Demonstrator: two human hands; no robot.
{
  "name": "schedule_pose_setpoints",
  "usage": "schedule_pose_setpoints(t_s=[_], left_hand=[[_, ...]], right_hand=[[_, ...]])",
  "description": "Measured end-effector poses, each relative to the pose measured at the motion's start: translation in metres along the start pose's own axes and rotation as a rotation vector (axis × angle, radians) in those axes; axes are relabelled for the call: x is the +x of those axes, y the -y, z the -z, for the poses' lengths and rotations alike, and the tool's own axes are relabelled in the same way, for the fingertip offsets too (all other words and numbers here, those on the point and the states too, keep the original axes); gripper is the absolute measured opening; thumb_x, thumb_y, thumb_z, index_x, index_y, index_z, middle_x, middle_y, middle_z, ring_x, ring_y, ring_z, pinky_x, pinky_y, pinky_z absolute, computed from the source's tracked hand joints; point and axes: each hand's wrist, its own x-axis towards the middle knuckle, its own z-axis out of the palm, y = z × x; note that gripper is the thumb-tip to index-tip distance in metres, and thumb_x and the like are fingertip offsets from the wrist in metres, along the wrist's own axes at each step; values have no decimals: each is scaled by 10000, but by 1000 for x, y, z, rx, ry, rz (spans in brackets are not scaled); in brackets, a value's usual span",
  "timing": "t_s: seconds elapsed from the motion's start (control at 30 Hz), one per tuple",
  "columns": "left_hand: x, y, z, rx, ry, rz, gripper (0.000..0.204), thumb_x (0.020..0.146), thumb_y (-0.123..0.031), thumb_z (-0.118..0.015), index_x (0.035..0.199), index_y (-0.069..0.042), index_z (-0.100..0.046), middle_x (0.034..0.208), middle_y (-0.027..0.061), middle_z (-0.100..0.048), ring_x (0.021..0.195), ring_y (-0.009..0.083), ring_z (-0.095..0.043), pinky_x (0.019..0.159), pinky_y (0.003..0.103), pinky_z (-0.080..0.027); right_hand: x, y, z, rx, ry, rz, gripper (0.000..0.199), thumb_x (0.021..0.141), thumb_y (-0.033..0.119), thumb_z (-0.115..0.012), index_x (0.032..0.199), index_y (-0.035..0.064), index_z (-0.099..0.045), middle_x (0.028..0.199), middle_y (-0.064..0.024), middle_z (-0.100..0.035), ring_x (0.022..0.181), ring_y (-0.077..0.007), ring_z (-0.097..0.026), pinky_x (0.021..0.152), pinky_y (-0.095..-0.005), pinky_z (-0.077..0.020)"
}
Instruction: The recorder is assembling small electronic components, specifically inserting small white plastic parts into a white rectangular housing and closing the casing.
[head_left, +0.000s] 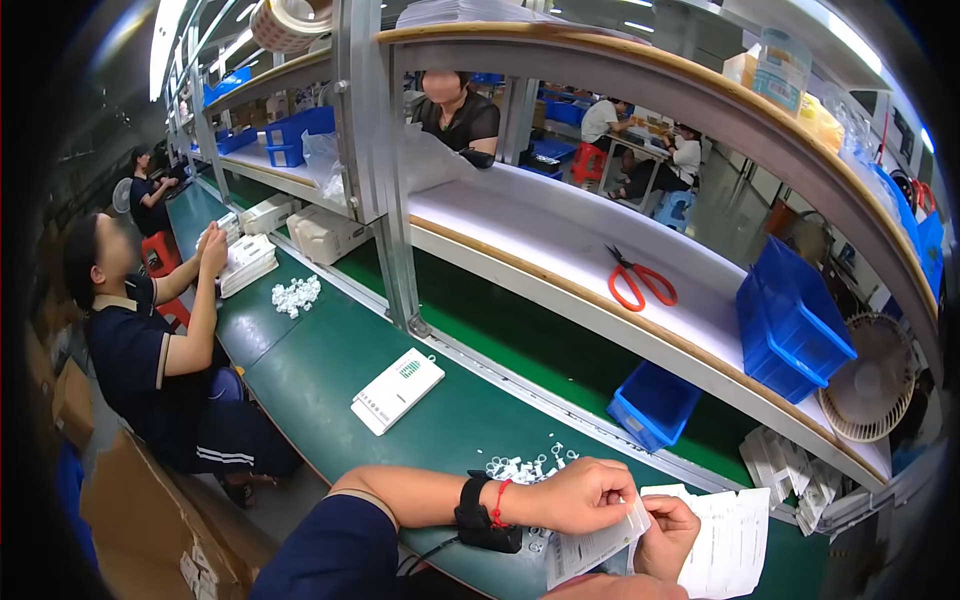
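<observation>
Low in the view, my left hand (588, 497) pinches the top edge of a white printed packet (585, 556). A black strap and a red cord circle that wrist. My right hand (668, 535) is closed at the packet's right edge, its fingertips close to my left hand; part of the packet is hidden behind the fingers. Printed white sheets (738, 535) lie on the green table just right of my right hand. Small white plastic pieces (520, 470) are heaped beyond my left wrist. Farther left, a flat white box (398, 391) with green print lies on the table.
Above the table runs a shelf (560, 235) with red-handled scissors (640, 278) and a blue bin (795, 320). Another blue bin (655, 405) stands below. At left, a co-worker (150, 350) handles white boxes (247, 265) near another white heap (296, 296).
</observation>
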Motion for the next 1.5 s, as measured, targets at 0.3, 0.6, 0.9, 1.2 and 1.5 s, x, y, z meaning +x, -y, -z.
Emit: schedule_pose_setpoints(t_s=[0.3, 0.6, 0.9, 1.2, 1.5], left_hand=[[1, 4, -3, 0, 91, 16, 236, 813, -174, -668, 955, 0, -593, 880, 98, -568, 763, 191, -581, 662, 297, -471], [6, -5, 8, -7, 142, 260, 629, 782, -292, -734, 1241, 15, -433, 764, 88, -586, 631, 167, -563, 583, 282, -450], [9, 4, 7, -338, -82, 111, 487, 851, -31, -622, 1276, -27, -386, 879, 98, -660, 773, 106, -627, 650, 259, -497], [9, -17, 22, -436, -259, -3, 509, 897, -92, -567, 1352, -59, -340, 972, 90, -604, 901, 100, -564, 784, 249, -448], [10, 13, 22, -1202, 473, 304, 972, 708, -453, -766, 1410, -2, -268, 1346, 156, -433, 1267, 247, -417, 1061, 370, -311]], right_hand=[[3, 9, -18, 32, -66, 37, 281, 750, -82, -644, 824, 63, -415, 792, -74, -567, 702, -105, -535, 662, -227, -454], [8, 14, -17, 149, -67, 47, 238, 799, -5, -534, 795, 117, -329, 717, -14, -423, 632, -76, -396, 591, -205, -383], [13, 3, -14, 297, -127, -75, 108, 856, 37, -510, 936, 51, -438, 917, -109, -584, 823, -165, -609, 754, -281, -521], [0, -24, -5, 61, 252, -208, 447, 878, 156, -619, 1224, -92, -485, 1105, -175, -628, 1017, -231, -614, 905, -358, -474], [-21, -24, 14, -112, 273, -573, 342, 903, 64, -540, 1237, -11, -530, 1090, -48, -607, 984, -121, -538, 855, -269, -424]])
